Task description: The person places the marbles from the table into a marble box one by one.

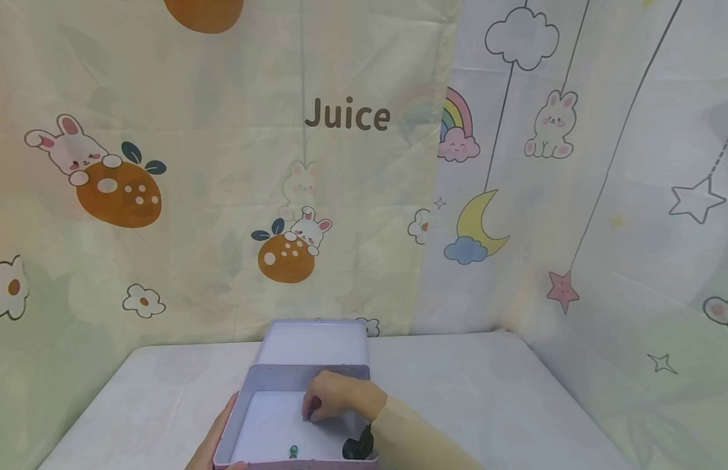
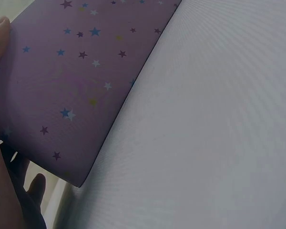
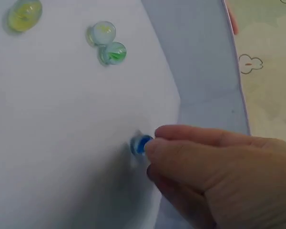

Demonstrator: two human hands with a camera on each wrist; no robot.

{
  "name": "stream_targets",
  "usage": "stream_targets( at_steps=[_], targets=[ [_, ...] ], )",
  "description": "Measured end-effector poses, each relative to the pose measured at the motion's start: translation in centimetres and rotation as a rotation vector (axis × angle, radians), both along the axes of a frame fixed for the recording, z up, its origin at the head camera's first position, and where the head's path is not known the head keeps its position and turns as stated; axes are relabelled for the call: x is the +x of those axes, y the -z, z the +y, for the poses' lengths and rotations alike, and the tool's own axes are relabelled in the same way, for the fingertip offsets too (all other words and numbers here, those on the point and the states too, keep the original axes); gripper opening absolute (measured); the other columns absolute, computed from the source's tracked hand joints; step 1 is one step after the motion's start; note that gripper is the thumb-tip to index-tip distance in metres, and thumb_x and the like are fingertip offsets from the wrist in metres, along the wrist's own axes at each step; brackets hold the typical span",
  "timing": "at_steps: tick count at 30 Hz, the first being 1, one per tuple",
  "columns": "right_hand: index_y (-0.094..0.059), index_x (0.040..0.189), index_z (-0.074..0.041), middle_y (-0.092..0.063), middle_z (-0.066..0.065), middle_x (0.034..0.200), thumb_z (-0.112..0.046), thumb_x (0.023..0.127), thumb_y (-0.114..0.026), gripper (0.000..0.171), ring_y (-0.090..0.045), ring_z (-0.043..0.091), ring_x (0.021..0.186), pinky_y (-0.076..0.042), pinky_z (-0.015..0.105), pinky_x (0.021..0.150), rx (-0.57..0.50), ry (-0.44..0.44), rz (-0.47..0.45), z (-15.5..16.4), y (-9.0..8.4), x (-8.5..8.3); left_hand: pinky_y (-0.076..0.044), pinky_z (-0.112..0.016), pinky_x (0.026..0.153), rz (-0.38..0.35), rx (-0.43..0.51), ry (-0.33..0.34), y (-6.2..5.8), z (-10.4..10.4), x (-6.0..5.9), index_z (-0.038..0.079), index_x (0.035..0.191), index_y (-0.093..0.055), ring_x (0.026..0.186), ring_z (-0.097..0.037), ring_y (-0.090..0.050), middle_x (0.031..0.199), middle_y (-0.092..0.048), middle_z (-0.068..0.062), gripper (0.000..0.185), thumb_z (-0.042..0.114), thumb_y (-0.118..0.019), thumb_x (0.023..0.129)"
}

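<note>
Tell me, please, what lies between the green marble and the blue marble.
The right wrist view shows bare white box floor between the green marble and blue marble.

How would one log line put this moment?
right hand: pinches blue marble | left hand: holds box | lid: open | other marbles: in box

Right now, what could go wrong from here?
The round blue marble, only pinched by the right hand, could slip and roll. Dropped, it might knock the side-by-side green marble and yellow-streaked marble apart. The left hand holds the box; tilting it could set those two rolling.
</note>
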State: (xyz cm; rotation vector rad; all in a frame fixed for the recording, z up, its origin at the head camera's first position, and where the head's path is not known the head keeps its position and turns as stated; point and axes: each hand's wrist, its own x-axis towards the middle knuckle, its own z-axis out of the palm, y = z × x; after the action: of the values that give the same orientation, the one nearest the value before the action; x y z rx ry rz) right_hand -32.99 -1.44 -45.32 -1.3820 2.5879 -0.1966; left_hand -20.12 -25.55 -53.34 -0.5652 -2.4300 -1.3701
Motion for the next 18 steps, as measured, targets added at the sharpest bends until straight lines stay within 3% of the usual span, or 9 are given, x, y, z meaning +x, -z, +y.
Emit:
stream_targets(
  at_steps=[6, 8, 11, 15, 18],
  targets=[
    [-0.075, 0.098, -0.017, -0.07, -0.011, 0.09, -0.013, 0.084, -0.071, 0.015, -0.058, -0.007, 0.081, -0.047, 0.01, 0.075, -0.12, 0.006, -0.07, 1.9, -2.8, 0.0, -0.044, -0.021, 0.086, 0.001, 0.004, 0.021, 0.1, 0.0, -0.1, 0.014, 0.154, 0.0, 0.125, 0.013, -0.032, 0.146, -0.025, -0.029, 0.095, 0.008, -0.061, 0.082],
    [-0.075, 0.1, -0.015, -0.07, -0.009, 0.092, -0.012, 0.084, -0.07, 0.017, -0.059, -0.006, 0.083, -0.048, 0.01, 0.076, -0.178, 0.013, -0.063, 3.2, -3.9, 0.2, -0.044, -0.021, 0.087, -0.02, -0.004, -0.011, -0.1, 0.1, 0.0, 0.016, 0.154, -0.002, 0.125, 0.014, -0.031, 0.146, -0.026, -0.026, 0.095, 0.009, -0.063, 0.081],
    [-0.075, 0.102, -0.014, -0.07, -0.007, 0.094, -0.012, 0.086, -0.069, 0.017, -0.061, -0.004, 0.086, -0.049, 0.011, 0.077, -0.265, 0.051, -0.025, 5.6, -5.0, 0.8, -0.043, -0.021, 0.088, -0.076, -0.009, -0.059, -0.5, 0.3, 0.3, 0.021, 0.154, -0.003, 0.123, 0.018, -0.028, 0.15, -0.027, -0.012, 0.096, 0.011, -0.064, 0.081],
    [-0.074, 0.101, -0.014, -0.069, -0.005, 0.097, -0.01, 0.086, -0.067, 0.017, -0.062, 0.001, 0.09, -0.051, 0.014, 0.078, -0.398, 0.149, -0.05, 9.1, -4.9, 1.5, -0.043, -0.019, 0.087, -0.04, -0.007, -0.065, -0.4, 0.2, 0.2, 0.019, 0.154, -0.004, 0.122, 0.019, -0.03, 0.15, -0.028, 0.002, 0.097, 0.009, -0.066, 0.08],
    [-0.074, 0.099, -0.01, -0.069, 0.001, 0.095, -0.007, 0.085, -0.067, 0.016, -0.063, 0.007, 0.09, -0.052, 0.016, 0.078, -0.522, 0.186, -0.086, 11.5, -3.6, 1.5, -0.042, -0.018, 0.088, -0.046, 0.005, -0.055, -0.3, 0.0, 0.2, 0.019, 0.154, -0.004, 0.123, 0.018, -0.031, 0.149, -0.027, 0.007, 0.096, 0.009, -0.066, 0.081]
  ],
)
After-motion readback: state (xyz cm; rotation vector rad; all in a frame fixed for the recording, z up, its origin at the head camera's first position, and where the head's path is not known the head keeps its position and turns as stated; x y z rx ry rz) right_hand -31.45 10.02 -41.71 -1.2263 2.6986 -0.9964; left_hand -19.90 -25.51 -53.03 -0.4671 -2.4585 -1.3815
